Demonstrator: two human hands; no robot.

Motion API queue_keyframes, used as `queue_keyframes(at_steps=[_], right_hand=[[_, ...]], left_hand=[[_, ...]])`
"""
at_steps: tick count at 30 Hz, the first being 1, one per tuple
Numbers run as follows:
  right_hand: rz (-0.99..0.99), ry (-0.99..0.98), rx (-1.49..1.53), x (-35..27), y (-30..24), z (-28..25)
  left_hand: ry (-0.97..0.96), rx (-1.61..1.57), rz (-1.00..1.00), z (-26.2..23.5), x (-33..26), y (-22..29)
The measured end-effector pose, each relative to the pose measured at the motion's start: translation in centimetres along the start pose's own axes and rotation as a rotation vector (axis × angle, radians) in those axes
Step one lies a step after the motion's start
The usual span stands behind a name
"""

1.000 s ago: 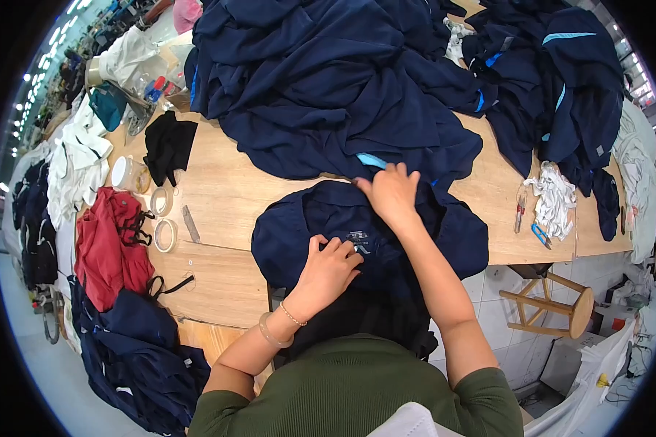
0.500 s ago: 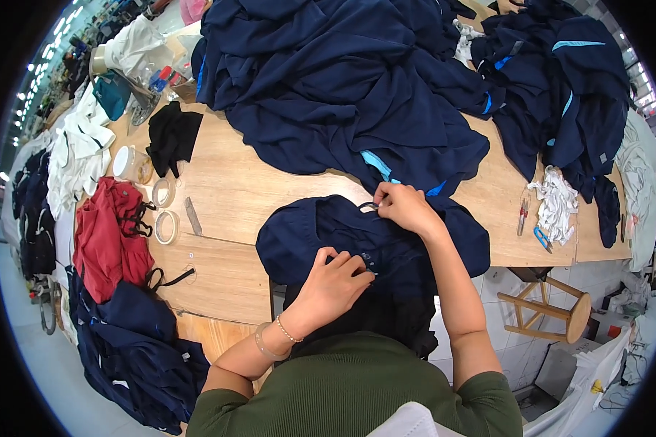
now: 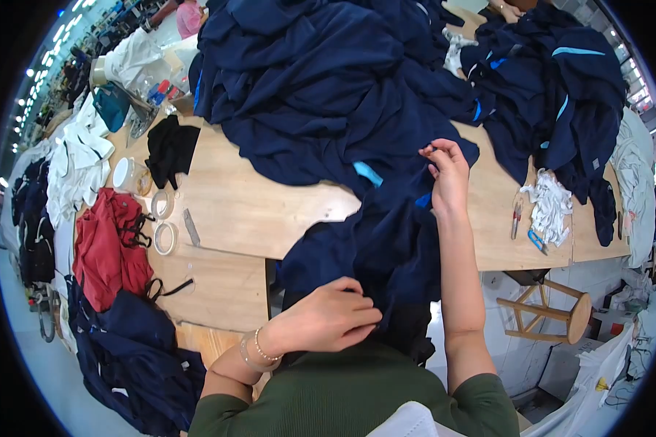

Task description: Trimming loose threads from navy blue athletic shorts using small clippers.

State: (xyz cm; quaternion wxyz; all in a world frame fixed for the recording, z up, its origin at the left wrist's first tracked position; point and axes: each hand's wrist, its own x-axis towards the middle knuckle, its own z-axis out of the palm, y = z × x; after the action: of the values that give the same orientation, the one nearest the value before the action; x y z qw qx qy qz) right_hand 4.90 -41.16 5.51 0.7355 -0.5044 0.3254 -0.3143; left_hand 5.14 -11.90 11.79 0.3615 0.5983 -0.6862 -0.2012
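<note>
My navy garment (image 3: pixel 386 247) runs lengthwise away from me: right hand (image 3: pixel 448 175) pinches far end w/ narrow grip, left hand (image 3: pixel 332 317) clamps near end at my chest.

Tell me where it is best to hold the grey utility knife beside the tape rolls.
Probably the utility knife is best gripped across the middle of its long, narrow body, from above. It lies flat on the bare wooden table, apart from the tape rolls.

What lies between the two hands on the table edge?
In the head view, the navy garment spans the whole stretch: the right hand pinches its far end up, and the left hand grips its near end. No bare table shows between them.
</note>
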Motion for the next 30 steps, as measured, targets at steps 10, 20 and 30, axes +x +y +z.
queue_keyframes(at_steps=[10,20,30], right_hand=[[-0.374,-0.614,0.010,-3.2,-8.7,-0.1],[0.264,-1.716,-1.143,-7.5,-2.6,-1.2],[0.309,-1.578,-1.028,-9.4,-6.3,-1.0]], left_hand=[[0.066,0.043,-0.032,-2.7,0.6,-0.4],[-0.042,0.229,-0.008,-6.8,1.4,0.1],[-0.093,0.214,-0.047,-8.0,1.0,0.0]])
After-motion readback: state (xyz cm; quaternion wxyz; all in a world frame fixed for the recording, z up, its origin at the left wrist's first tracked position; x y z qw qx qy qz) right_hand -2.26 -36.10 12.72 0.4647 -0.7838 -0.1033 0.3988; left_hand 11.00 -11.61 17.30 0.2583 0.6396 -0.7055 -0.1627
